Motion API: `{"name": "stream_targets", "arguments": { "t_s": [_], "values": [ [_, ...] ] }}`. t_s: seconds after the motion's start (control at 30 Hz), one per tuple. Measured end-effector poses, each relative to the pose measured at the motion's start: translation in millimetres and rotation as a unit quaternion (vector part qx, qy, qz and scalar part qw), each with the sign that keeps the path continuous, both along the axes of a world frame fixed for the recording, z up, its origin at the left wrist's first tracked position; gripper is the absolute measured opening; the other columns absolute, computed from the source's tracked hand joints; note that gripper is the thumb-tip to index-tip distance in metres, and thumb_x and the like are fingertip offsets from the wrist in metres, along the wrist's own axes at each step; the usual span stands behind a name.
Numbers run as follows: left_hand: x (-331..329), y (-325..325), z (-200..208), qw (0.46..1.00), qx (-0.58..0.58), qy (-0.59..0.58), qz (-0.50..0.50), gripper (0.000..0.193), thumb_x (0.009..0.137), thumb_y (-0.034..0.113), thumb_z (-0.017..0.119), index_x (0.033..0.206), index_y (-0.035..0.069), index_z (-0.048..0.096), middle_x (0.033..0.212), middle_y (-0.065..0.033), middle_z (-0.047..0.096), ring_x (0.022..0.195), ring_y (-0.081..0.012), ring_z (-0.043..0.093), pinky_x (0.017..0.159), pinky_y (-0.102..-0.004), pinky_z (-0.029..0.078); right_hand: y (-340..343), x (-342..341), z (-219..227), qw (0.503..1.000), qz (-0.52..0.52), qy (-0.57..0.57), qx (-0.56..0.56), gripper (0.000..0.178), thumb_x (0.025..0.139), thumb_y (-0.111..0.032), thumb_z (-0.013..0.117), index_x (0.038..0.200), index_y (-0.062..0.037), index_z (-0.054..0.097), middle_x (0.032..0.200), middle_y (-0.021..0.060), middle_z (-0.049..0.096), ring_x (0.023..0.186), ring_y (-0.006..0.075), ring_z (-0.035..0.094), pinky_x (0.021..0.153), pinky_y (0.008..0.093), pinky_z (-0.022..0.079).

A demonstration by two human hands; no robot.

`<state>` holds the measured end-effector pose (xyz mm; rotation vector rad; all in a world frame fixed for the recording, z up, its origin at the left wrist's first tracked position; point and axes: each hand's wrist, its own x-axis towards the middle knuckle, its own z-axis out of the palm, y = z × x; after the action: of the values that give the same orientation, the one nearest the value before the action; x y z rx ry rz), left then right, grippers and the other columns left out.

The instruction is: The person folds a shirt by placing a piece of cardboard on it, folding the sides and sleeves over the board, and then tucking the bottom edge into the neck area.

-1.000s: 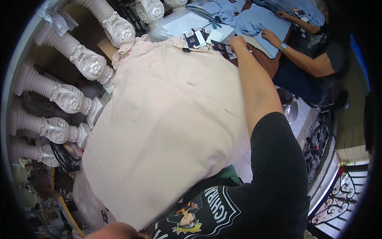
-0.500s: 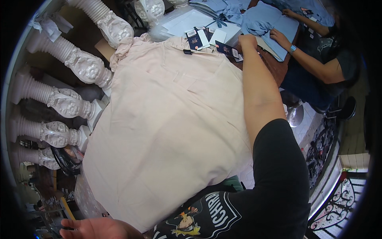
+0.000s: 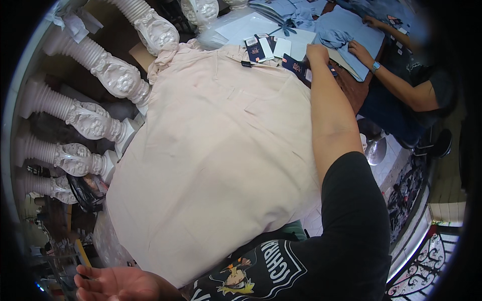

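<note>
A large pale pink shirt (image 3: pixel 211 150) lies spread over the table, its V-neck at the far side and a small dark label (image 3: pixel 246 63) at the collar. My right arm stretches along its right edge. At the far end my right hand (image 3: pixel 316 52) is closed, beside a navy hang tag (image 3: pixel 296 68); what its fingers grip is hidden. Just left of it are more navy tags (image 3: pixel 255 49) and a blank white card (image 3: pixel 282 47). My left hand (image 3: pixel 120 284) is held palm up near the shirt's lower left edge, fingers apart, with nothing in it.
White carved balusters (image 3: pixel 113 75) line the left side. At the far right, another person's hands (image 3: pixel 360 52) rest on a folded light blue shirt (image 3: pixel 346 37). White sheets in clear plastic (image 3: pixel 236 27) lie behind the tags. An ornate black metal grille (image 3: pixel 427 266) stands at lower right.
The view has shifted slightly, so the scene sits a little further right. My right hand stays by the tags, and my left hand remains palm up.
</note>
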<state>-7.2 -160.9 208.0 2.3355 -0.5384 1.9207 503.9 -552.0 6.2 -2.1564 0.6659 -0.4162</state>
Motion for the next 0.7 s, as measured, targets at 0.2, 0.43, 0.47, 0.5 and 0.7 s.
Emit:
{"name": "stream_targets", "arguments": {
  "t_s": [0.2, 0.43, 0.47, 0.5, 0.7],
  "values": [
    [-3.9, -0.6, 0.2, 1.0, 0.007, -0.008, 0.009, 0.012, 0.093, 0.001, 0.028, 0.093, 0.002, 0.04, 0.131, -0.0287, 0.036, 0.127, -0.0431, 0.037, 0.107, -0.0553, 0.031, 2.6, 2.8, 1.2, 0.992, 0.057, 0.073, 0.087, 0.048, 0.076, -0.039, 0.067, 0.098, 0.0035, 0.066, 0.088, 0.0158, 0.068, 0.076, 0.0297, 0.066, 0.068, 0.0375, 0.05],
    [-25.1, 8.8, 4.6, 0.999, -0.003, -0.024, 0.026, 0.015, 0.093, 0.0, 0.027, 0.094, 0.002, 0.041, 0.129, -0.0289, 0.038, 0.124, -0.0425, 0.041, 0.106, -0.0545, 0.033, -32.8, -40.1, 37.4, 0.997, -0.002, 0.039, -0.073, 0.039, 0.082, -0.022, 0.051, 0.11, 0.0021, 0.062, 0.116, 0.0225, 0.059, 0.109, 0.0359, 0.057, 0.09, 0.0417, 0.047],
    [-29.1, 11.2, 3.7, 0.999, -0.008, -0.03, 0.026, 0.015, 0.093, 0.0, 0.027, 0.094, 0.002, 0.041, 0.128, -0.0288, 0.038, 0.123, -0.0426, 0.042, 0.105, -0.0541, 0.035, -38.6, -48.7, 43.7, 0.997, -0.014, 0.023, -0.077, 0.04, 0.082, -0.022, 0.05, 0.112, 0.0021, 0.061, 0.116, 0.0231, 0.059, 0.109, 0.0367, 0.057, 0.091, 0.0419, 0.046],
    [-32.8, 13.2, 2.9, 0.999, -0.014, -0.035, 0.026, 0.015, 0.093, -0.001, 0.027, 0.093, 0.002, 0.041, 0.128, -0.0287, 0.038, 0.122, -0.0426, 0.043, 0.104, -0.0536, 0.036, -51.3, -53.3, 45.2, 0.998, -0.033, -0.008, -0.057, 0.038, 0.082, -0.021, 0.05, 0.111, 0.0013, 0.061, 0.115, 0.023, 0.059, 0.108, 0.0374, 0.057, 0.09, 0.0421, 0.047],
    [-57.5, 19.9, 11.9, 0.999, -0.005, -0.026, 0.031, 0.013, 0.092, 0.008, 0.036, 0.101, 0.002, 0.044, 0.123, -0.0273, 0.043, 0.116, -0.0384, 0.047, 0.1, -0.0489, 0.04, -59.9, -126.5, 107.7, 0.964, -0.05, -0.216, -0.15, 0.031, 0.089, -0.023, 0.048, 0.102, 0.0024, 0.061, 0.098, 0.0211, 0.064, 0.092, 0.0382, 0.061, 0.079, 0.0424, 0.048]
  ]
}}
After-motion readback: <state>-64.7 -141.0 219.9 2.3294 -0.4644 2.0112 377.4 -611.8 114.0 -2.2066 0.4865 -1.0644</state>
